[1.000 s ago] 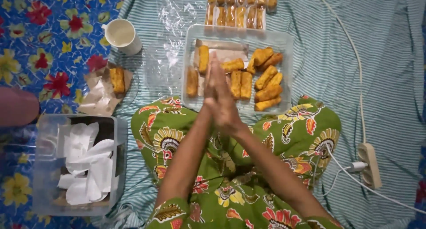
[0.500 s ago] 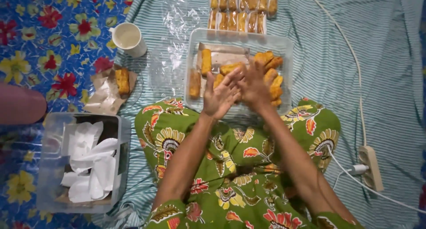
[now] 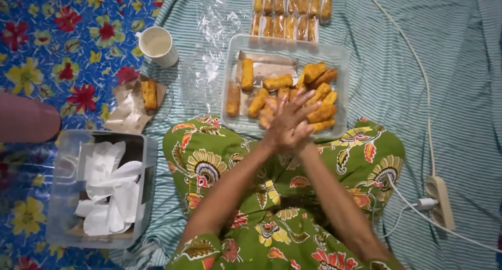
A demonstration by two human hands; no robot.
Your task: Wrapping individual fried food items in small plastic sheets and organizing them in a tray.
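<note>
Golden fried sticks (image 3: 285, 95), about fourteen, fill one clear tray (image 3: 340, 55); both hands (image 3: 286, 128) pressed together, fingers (image 3: 300, 105) released, grasping nothing

Golden-brown fried sticks (image 3: 319, 100) lie on a green-and-white striped cloth (image 3: 397, 50) beside a blue flowered sheet (image 3: 57, 45).

The left hand (image 3: 280, 131) and right hand (image 3: 295, 124) are pressing together, palms crossed, over the near edge of the clear rectangular plastic tray (image 3: 340, 53). Golden-brown breaded sticks (image 3: 277, 82) are lying inside it.
</note>
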